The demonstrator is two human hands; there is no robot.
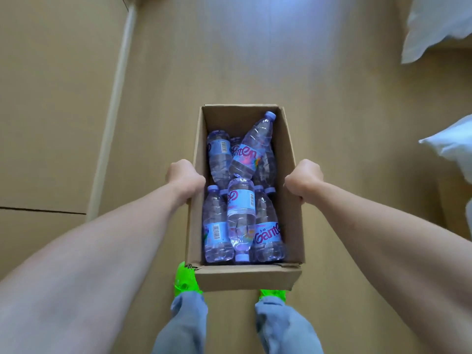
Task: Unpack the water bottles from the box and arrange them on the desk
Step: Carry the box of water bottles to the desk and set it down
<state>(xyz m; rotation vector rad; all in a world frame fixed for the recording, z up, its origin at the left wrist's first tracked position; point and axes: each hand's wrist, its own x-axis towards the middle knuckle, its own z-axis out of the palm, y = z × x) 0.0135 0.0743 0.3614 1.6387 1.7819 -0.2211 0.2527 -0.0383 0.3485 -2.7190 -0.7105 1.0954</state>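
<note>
Water bottles (241, 198) lie loose inside the open cardboard box (245, 275), carried above the floor. Left hand (184, 176) and right hand (304, 178) clamp opposite long walls. Keep box level; bottles may shift.

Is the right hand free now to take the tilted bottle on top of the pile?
Probably not yet: the right hand grips the box wall. The tilted bottle lies uncovered on top.
</note>
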